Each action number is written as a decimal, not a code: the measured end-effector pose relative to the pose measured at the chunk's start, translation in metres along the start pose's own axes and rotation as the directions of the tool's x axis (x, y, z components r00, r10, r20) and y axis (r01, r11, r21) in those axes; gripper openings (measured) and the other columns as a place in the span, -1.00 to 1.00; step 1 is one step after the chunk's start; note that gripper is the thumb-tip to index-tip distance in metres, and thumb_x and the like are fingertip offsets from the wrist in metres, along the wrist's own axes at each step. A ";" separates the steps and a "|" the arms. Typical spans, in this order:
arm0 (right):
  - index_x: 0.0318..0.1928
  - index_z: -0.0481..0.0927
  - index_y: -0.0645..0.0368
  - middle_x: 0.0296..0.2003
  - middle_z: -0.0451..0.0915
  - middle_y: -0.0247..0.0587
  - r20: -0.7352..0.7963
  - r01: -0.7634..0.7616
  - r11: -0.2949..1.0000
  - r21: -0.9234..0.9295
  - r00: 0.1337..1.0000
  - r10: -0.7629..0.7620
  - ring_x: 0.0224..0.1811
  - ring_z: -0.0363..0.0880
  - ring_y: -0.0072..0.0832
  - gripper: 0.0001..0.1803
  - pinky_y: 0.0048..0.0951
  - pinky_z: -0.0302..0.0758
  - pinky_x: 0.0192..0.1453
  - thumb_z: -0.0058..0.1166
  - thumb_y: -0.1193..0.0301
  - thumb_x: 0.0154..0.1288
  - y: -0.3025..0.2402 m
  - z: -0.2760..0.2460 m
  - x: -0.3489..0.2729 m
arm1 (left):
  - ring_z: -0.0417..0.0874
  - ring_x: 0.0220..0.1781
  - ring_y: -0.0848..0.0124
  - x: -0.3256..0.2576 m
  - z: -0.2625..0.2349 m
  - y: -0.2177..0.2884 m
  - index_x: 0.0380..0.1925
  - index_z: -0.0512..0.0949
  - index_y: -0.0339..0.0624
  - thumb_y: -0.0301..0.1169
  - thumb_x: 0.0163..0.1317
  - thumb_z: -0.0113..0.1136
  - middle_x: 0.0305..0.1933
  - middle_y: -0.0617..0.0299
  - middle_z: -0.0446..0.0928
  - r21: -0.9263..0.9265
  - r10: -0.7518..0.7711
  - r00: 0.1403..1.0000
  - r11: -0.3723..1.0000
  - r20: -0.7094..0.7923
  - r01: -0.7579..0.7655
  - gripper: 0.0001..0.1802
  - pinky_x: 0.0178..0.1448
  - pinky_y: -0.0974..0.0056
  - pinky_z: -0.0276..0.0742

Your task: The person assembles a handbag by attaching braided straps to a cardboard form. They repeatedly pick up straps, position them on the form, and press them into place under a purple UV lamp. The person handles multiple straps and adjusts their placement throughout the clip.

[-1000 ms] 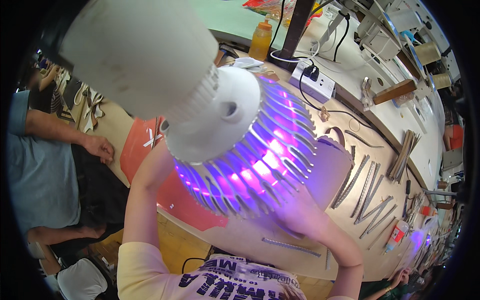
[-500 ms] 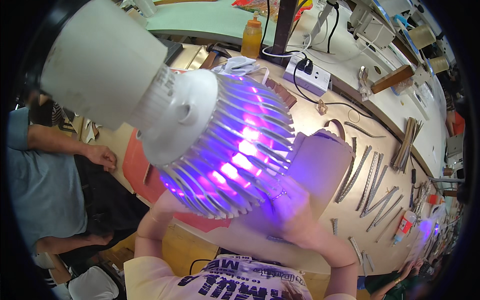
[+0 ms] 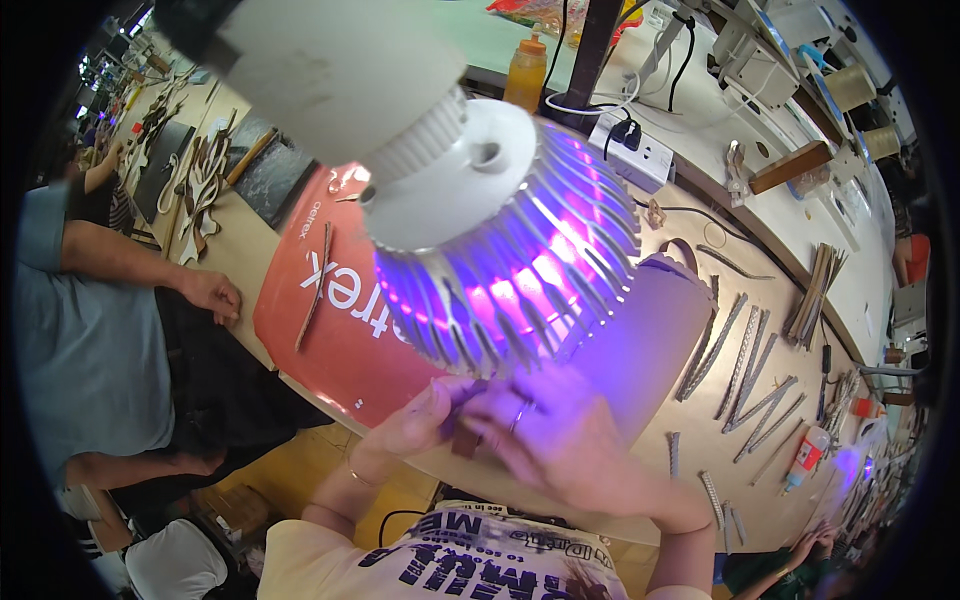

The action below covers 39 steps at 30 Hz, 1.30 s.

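Showing beside left hand (image 3: 414, 424): brown piece (image 3: 465, 440)

1. I read this as a craft workshop.
2. Thread spools (image 3: 850, 88) on equipment, right side.
3. Braided strips (image 3: 739, 360) spread over a tan worktable (image 3: 700, 430), lit lamp (image 3: 510, 290) above.
4. Power strip (image 3: 628, 165), squeeze bottle (image 3: 526, 78) at the back.
5. Left: I see a co-worker (image 3: 105, 330), loose cut strips (image 3: 203, 215) on the tabletop.

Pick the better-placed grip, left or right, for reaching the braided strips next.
Right grip, probably: it is nearer the braided strips lying to its right; the left grip is farther, by the red sheet.
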State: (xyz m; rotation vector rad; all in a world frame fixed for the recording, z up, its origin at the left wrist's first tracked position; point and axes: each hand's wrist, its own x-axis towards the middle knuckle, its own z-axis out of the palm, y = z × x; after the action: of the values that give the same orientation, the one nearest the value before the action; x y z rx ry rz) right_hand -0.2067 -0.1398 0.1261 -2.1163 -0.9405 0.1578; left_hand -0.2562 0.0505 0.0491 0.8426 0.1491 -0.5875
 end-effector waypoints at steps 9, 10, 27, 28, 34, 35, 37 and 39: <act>-0.08 0.60 0.19 -0.28 0.61 -0.06 0.257 -0.183 0.963 0.199 0.958 0.129 -0.21 0.63 -0.20 -0.70 -0.22 0.54 -0.07 0.21 0.36 0.19 0.072 -0.042 0.039 | 0.41 -0.46 0.56 0.022 0.001 -0.005 0.01 0.40 -0.20 -0.26 0.55 -0.15 -0.47 0.35 0.38 0.143 -0.055 0.988 0.989 0.145 0.034 -0.73 -0.34 0.43 0.36; -0.06 0.61 0.18 -0.26 0.62 -0.06 0.273 -0.183 0.974 0.133 0.952 0.141 -0.19 0.64 -0.21 -0.69 -0.23 0.54 -0.05 0.21 0.36 0.19 0.088 -0.049 0.048 | 0.42 -0.47 0.55 0.023 0.000 -0.006 0.00 0.41 -0.20 -0.27 0.55 -0.15 -0.47 0.35 0.40 0.136 -0.026 0.992 0.991 0.124 0.009 -0.74 -0.35 0.41 0.37; -0.28 0.64 0.18 -0.33 0.54 -0.19 0.331 0.435 0.571 -0.696 0.901 -0.282 -0.21 0.54 -0.31 -0.80 -0.25 0.45 -0.05 0.12 0.35 0.13 0.141 0.033 0.051 | 0.63 -0.40 -0.07 0.054 -0.012 -0.022 0.28 0.26 -0.36 -0.47 0.35 -0.06 -0.41 -0.17 0.59 0.963 0.476 0.869 0.271 -0.132 -0.002 -0.50 -0.31 -0.10 0.50; -0.30 0.64 0.18 -0.34 0.53 -0.20 0.349 0.449 0.547 -0.706 0.893 -0.283 -0.22 0.53 -0.31 -0.81 -0.25 0.44 -0.04 0.11 0.35 0.12 0.138 0.038 0.054 | 0.63 -0.41 -0.07 0.057 -0.015 -0.024 0.28 0.25 -0.37 -0.47 0.33 -0.04 -0.40 -0.17 0.59 0.969 0.479 0.869 0.247 -0.123 0.001 -0.49 -0.31 -0.10 0.50; -0.39 0.62 0.19 -0.40 0.45 -0.23 0.448 0.510 0.460 -0.727 0.860 -0.245 -0.23 0.47 -0.31 -0.83 -0.24 0.39 -0.02 0.08 0.36 0.04 0.130 0.046 0.061 | 0.64 -0.43 -0.09 0.061 -0.021 -0.029 0.30 0.21 -0.36 -0.50 0.28 0.01 -0.41 -0.16 0.60 0.963 0.489 0.862 0.269 -0.137 0.001 -0.43 -0.35 -0.11 0.53; -0.41 0.62 0.19 -0.41 0.43 -0.23 0.454 0.516 0.451 -0.728 0.856 -0.247 -0.24 0.46 -0.31 -0.83 -0.24 0.38 -0.01 0.07 0.37 0.03 0.129 0.044 0.061 | 0.64 -0.44 -0.09 0.061 -0.020 -0.029 0.31 0.20 -0.36 -0.50 0.28 0.01 -0.41 -0.16 0.60 0.956 0.474 0.866 0.292 -0.161 0.017 -0.42 -0.35 -0.12 0.54; -0.44 0.61 0.18 -0.43 0.41 -0.25 0.447 0.523 0.441 -0.729 0.852 -0.271 -0.26 0.45 -0.33 -0.84 -0.24 0.36 -0.03 0.06 0.37 0.01 0.127 0.041 0.061 | 0.65 -0.44 -0.10 0.061 -0.017 -0.029 0.32 0.18 -0.35 -0.50 0.28 0.01 -0.41 -0.17 0.60 0.959 0.487 0.855 0.279 -0.178 0.040 -0.41 -0.37 -0.11 0.54; -0.45 0.60 0.18 -0.44 0.40 -0.25 0.446 0.525 0.420 -0.740 0.851 -0.277 -0.26 0.45 -0.36 -0.85 -0.26 0.34 -0.05 0.05 0.38 0.01 0.126 0.039 0.062 | 0.65 -0.46 -0.09 0.061 -0.015 -0.031 0.33 0.17 -0.34 -0.51 0.26 0.02 -0.43 -0.16 0.59 0.963 0.511 0.840 0.265 -0.181 0.047 -0.39 -0.41 -0.10 0.54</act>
State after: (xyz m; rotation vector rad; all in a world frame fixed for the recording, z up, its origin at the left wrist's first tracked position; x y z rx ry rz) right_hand -0.1059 -0.1255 0.0222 -2.6627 -1.9930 -0.3889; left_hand -0.2208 0.0192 -0.0025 2.2086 0.0845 -0.0653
